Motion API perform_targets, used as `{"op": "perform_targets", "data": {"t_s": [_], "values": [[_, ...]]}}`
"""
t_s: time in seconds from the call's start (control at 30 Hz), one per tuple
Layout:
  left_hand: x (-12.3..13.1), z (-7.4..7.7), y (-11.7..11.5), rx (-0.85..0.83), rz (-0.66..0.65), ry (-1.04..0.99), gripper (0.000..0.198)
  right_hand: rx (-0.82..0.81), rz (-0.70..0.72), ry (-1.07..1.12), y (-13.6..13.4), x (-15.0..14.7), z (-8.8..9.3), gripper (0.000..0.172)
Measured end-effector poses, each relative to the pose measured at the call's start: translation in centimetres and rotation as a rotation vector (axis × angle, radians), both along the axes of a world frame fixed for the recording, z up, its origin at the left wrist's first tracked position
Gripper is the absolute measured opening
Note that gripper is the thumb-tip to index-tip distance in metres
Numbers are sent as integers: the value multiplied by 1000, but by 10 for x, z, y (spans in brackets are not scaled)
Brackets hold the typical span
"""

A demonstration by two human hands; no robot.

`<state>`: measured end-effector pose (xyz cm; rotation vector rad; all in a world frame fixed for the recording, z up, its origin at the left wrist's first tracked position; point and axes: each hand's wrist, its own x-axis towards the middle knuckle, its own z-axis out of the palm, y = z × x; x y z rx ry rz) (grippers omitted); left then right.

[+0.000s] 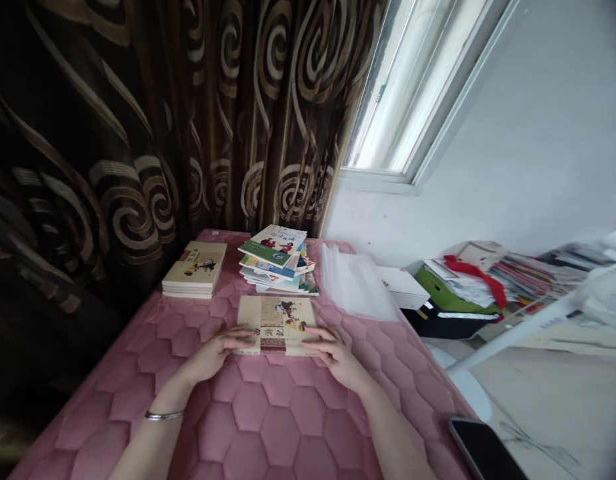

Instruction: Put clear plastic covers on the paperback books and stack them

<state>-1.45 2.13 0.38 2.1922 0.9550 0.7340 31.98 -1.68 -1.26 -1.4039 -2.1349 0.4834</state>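
A cream book (pixel 278 313) with a cartoon picture and Chinese characters on its cover lies flat on the pink quilted mattress (pixel 288 413), in front of me. On its left edge, my left hand (pixel 221 348) has its fingers closed at the near corner. My right hand (pixel 334 350) grips the right edge, fingers reaching over the cover. The undersides of both hands are hidden. Farther off to the left sits a neat stack of similar cream books (pixel 195 270). Just beyond the held book rises an uneven pile of thin booklets (pixel 275 257).
Clear plastic sleeves (pixel 358 283) lie right of the pile, near a white box (pixel 403 288). A phone (pixel 483 450) rests at the lower right edge. Beyond stand a dark bin with papers (pixel 445 320) and a white pole (pixel 518 340). A patterned curtain (pixel 228 120) hangs behind.
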Motion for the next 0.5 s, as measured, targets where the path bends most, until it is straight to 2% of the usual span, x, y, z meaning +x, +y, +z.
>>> {"op": "perform_targets", "data": {"t_s": [0.13, 0.23, 0.3, 0.4, 0.5], "values": [[-3, -1, 2, -14, 23, -75, 57, -31, 10, 152, 2, 2, 0, 37], [5, 6, -5, 13, 121, 9, 50, -18, -58, 225, 11, -4, 7, 37], [16, 13, -13, 67, 211, 127, 40, 6, -131, 144, 23, -12, 17, 36], [34, 18, -27, 180, 304, 290, 24, 39, -212, -141, 47, -28, 35, 34], [47, 16, -35, 295, 359, 388, 30, 18, -255, -380, 77, -41, 48, 32]]}}
